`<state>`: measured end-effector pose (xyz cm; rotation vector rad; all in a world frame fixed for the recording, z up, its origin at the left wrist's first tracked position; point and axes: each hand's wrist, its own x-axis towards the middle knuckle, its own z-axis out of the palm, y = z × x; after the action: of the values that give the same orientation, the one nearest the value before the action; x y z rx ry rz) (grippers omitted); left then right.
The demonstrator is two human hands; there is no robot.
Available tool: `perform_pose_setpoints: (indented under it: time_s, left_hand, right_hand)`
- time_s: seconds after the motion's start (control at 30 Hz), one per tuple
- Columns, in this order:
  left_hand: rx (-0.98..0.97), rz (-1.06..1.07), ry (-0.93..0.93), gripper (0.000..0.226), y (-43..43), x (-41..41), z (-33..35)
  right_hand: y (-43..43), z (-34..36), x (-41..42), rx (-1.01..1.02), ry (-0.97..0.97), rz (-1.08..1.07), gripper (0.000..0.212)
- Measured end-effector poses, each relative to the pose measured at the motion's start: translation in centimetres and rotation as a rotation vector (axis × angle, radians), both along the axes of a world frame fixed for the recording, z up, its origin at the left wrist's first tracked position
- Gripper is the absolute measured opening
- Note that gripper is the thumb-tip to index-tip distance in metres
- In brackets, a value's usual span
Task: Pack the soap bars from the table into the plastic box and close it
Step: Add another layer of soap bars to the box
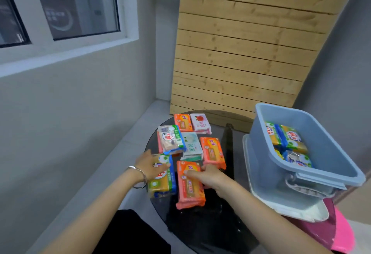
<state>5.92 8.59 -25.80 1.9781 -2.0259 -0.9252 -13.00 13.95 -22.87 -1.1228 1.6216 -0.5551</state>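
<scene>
Several wrapped soap bars lie on a round black table. My left hand grips the top of a yellow-green soap pack at the table's left edge. My right hand rests on an orange soap bar, fingers curled over its upper end. Further back lie another orange bar, a pale green bar, a white-green pack, a small orange bar and a pink-white bar. The blue plastic box stands at the right, tilted, with two yellow-blue packs inside.
The blue box sits on a white lid or tray over something pink. A dark upright piece stands between the soaps and the box. A wooden slatted panel leans behind the table. Grey wall and window are at the left.
</scene>
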Motion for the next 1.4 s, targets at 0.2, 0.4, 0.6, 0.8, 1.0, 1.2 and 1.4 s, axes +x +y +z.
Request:
perform_pose_setpoints:
  time_s: [0.2,0.4,0.6,0.8,1.0,1.2,1.4]
  left_hand:
    - [-0.019,0.138,0.03,0.068,0.9,1.0,-1.1]
    - [0.112,0.284,0.314,0.078,0.4,1.9,-1.1]
    - [0.269,0.316,0.401,0.044,0.6,2.9,0.2]
    - [0.262,0.451,0.431,0.044,-0.1,3.8,0.9]
    - [0.266,0.489,0.536,0.036,0.0,4.3,3.0]
    - [0.079,0.408,0.556,0.047,-0.9,2.6,6.7]
    - [0.006,0.294,0.866,0.04,-2.0,-3.5,12.1]
  right_hand:
    - [-3.3,-0.1,2.1,-0.306,0.344,-0.067,0.075]
    - [-6.7,0.7,4.0,-0.256,0.154,-0.106,0.064]
    - [-9.1,1.2,5.8,-0.147,0.133,-0.065,0.052]
    - [-9.4,2.4,5.3,-0.016,0.084,-0.028,0.033]
    - [-9.5,2.3,3.9,0.03,-0.017,-0.074,0.037]
    - [-9.5,6.0,0.6,-0.054,-0.264,-0.106,0.025]
    - [-6.7,13.9,-6.3,-0.204,-0.509,-0.121,0.009]
